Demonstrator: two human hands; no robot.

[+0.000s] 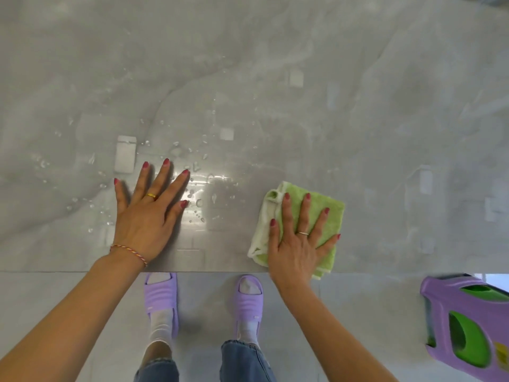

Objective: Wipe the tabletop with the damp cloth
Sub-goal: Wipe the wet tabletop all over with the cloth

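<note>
A glossy grey marble tabletop [275, 78] fills the upper part of the head view. A folded green cloth [330, 210] with a pale edge lies near the table's front edge, right of centre. My right hand [298, 244] presses flat on the cloth, fingers spread. My left hand [148, 208] rests flat on the bare tabletop to the left, fingers apart, holding nothing. Several water drops [198, 202] lie scattered between and beyond the two hands.
The table's front edge [206, 271] runs across just below my hands. Under it I see my feet in purple slippers [248, 299] on a grey floor. A purple and green plastic stool [468, 323] stands at the lower right.
</note>
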